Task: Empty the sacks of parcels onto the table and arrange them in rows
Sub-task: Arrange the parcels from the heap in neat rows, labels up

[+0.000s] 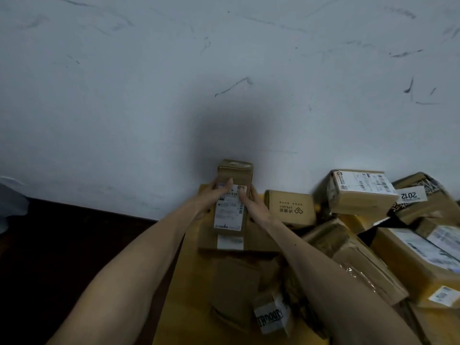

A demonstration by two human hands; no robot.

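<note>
A tall narrow cardboard parcel (pixel 232 210) with a white shipping label stands at the far edge of the yellow table (pixel 189 270), against the wall. My left hand (pixel 214 197) grips its left side with fingers over the label. My right hand (pixel 251 202) grips its right side, thumb on the label. A flatter brown parcel (pixel 231 242) lies just in front of it. Closer to me lie a plain brown parcel (pixel 236 290) and a small taped one (pixel 271 317).
To the right, a brown box printed SPENNY (pixel 290 207), a labelled box (pixel 361 192), a box marked 2012 (pixel 420 195) and several more parcels (pixel 410 257) lie in a loose heap. The grey-white wall (pixel 224 83) bounds the far side. Dark floor (pixel 62 245) lies left of the table.
</note>
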